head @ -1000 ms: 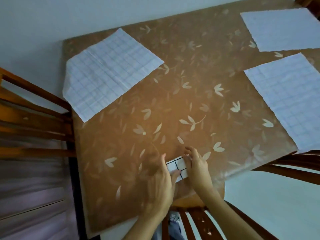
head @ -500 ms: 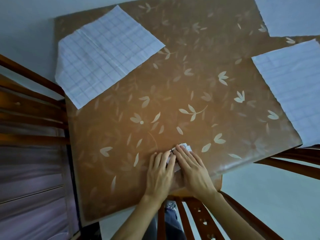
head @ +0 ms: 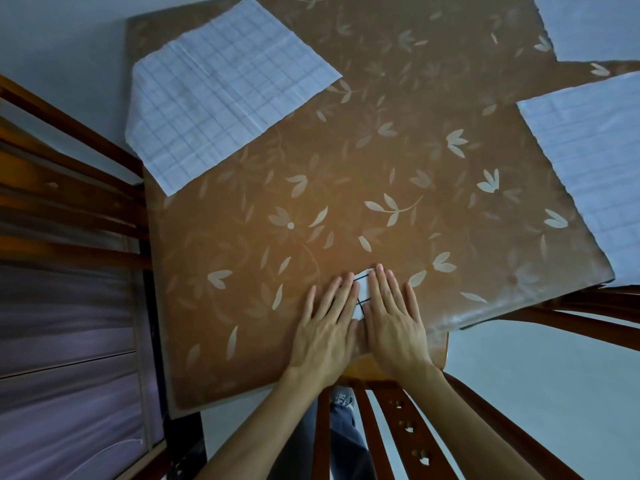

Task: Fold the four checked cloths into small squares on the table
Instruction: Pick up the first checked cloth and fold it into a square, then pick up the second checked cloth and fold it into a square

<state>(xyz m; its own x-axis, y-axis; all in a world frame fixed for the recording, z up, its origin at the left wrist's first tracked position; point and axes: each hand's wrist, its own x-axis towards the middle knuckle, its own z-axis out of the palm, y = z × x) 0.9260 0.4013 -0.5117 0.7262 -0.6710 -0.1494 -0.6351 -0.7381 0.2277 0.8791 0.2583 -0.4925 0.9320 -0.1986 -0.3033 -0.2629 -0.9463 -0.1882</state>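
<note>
While we pressed the folded checked cloth (head: 362, 293) down onto the desk (head: 346, 161), our left hand (head: 323, 327) and right hand (head: 394, 322) lay flat side by side, fingers straight and a little spread, gripping nothing. The cloth sat close to the desk's near edge as a small white packet with dark check lines. Most of it was hidden under our fingers, and only a narrow strip showed between the two hands.

Three more cloths lay open and flat. The left cloth (head: 221, 95) covered the far left corner, with one side drooping over the edge. The right cloth (head: 588, 168) overhung the right side. The far cloth (head: 588, 26) was cut off by the frame.

We judged the fabric to be thin, light and limp: it draped where it left the desk, and the left cloth showed only faint crease lines. A packet of so many layers would probably spring open once released, so firm flat pressure along the folds seemed the right treatment. The desk's leaf-patterned cover looked smooth and slightly glossy, so a cloth might slide under a sideways push. For the next cloth, we thought the best hold was a pinch at two neighbouring corners, and the overhanging edges offered the easiest start.
</note>
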